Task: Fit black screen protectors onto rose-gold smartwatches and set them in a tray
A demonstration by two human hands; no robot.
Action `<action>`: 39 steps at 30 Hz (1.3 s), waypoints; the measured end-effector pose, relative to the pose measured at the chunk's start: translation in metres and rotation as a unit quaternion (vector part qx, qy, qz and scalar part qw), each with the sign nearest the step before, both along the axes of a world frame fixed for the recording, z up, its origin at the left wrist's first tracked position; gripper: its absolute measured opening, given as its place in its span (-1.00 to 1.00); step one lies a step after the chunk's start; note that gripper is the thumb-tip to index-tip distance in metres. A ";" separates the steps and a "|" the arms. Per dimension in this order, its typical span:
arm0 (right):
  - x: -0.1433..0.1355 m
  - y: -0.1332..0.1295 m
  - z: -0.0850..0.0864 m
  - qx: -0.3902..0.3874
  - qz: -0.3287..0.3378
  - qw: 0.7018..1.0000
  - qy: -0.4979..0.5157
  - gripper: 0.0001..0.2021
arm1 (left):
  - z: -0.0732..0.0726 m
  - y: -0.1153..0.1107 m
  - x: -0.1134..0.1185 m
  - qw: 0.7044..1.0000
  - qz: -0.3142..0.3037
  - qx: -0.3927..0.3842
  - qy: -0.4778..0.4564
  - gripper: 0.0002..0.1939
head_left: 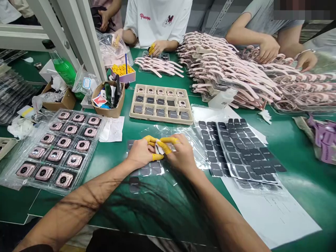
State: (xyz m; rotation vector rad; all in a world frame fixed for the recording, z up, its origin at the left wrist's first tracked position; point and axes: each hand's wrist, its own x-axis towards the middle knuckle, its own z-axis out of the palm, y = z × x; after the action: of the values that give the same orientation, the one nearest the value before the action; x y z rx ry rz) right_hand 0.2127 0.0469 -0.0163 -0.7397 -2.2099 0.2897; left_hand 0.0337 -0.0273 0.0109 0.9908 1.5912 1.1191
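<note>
Yellow finger covers are on the fingertips of both hands. My left hand [143, 151] and my right hand [178, 151] meet at the centre, pinching a small pale, partly dark piece [159, 148] that the fingers mostly hide. Beneath them lies a clear sheet with dark square stickers [134, 184]. Just beyond, a beige tray [161, 120] holds pink watch cases in its back row and mostly dark squares in the other rows. Sheets of dark stickers [240, 143] lie to the right.
Clear trays of pink watch cases [54, 155] stand left. Behind are an open cardboard box [109, 111], a green bottle [63, 70] and a box of yellow finger covers [123, 70]. Pink straps [217, 66] pile up back right, near a white bottle [222, 98]. Other people's hands work across the table.
</note>
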 end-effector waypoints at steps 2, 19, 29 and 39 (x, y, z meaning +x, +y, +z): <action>0.001 -0.001 -0.001 -0.007 -0.057 0.998 -0.002 -0.87 | -0.001 0.001 -0.001 1.000 -0.027 -0.011 -0.002 -0.47; -0.014 -0.087 0.005 -0.100 0.229 0.963 -0.100 -0.45 | -0.005 0.010 -0.006 0.971 0.132 0.026 -0.197 -0.26; -0.025 -0.077 0.002 -0.136 0.137 0.981 -0.006 -0.57 | -0.002 0.006 -0.007 0.973 0.101 -0.006 -0.208 -0.26; 0.017 -0.041 0.054 -0.440 0.158 0.874 0.132 -0.88 | -0.001 0.003 -0.006 0.992 -0.017 -0.021 -0.122 -0.35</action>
State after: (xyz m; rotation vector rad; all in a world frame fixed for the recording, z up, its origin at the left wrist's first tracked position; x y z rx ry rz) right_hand 0.2295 0.0056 0.0382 -0.7191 -1.8617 1.5353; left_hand 0.0274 -0.0244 0.0099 0.8170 1.3912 1.1323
